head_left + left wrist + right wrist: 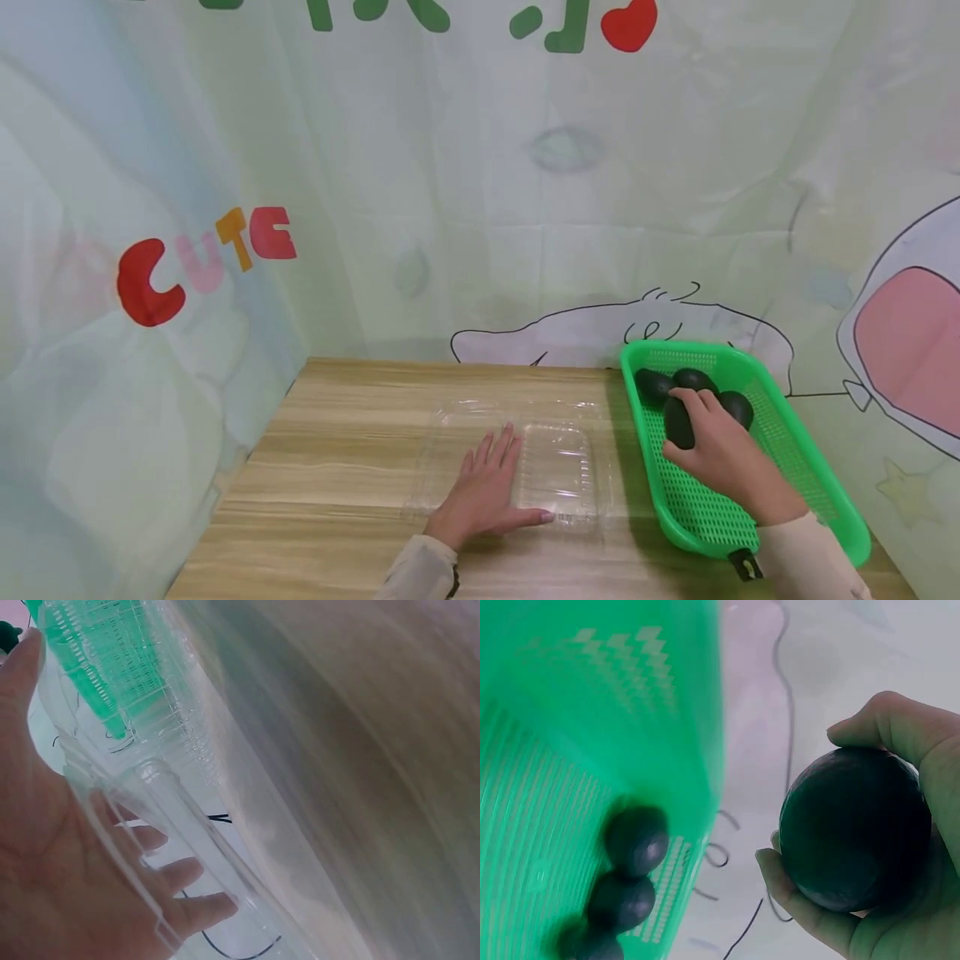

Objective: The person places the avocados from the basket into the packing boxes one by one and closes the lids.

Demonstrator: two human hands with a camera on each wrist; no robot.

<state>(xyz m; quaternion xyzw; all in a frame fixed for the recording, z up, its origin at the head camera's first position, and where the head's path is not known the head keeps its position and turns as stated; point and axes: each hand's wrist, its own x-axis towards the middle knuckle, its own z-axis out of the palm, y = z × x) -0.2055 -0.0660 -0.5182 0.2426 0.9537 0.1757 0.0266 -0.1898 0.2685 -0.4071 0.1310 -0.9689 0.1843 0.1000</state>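
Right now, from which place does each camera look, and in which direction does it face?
Head: worn on the head, facing forward and down at the clear container and green basket; the left hand, right hand and sleeves show.
Left wrist: worn there, facing along the palm across the container towards the basket; the left hand shows.
Right wrist: worn there, facing the held dark round object, with the basket beside it; the right hand shows.
Shared: head and right wrist both show the held object.

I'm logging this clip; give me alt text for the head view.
A right hand grips a dark oval object over a green basket holding three more. The left hand rests, fingers spread, on clear plastic packaging.
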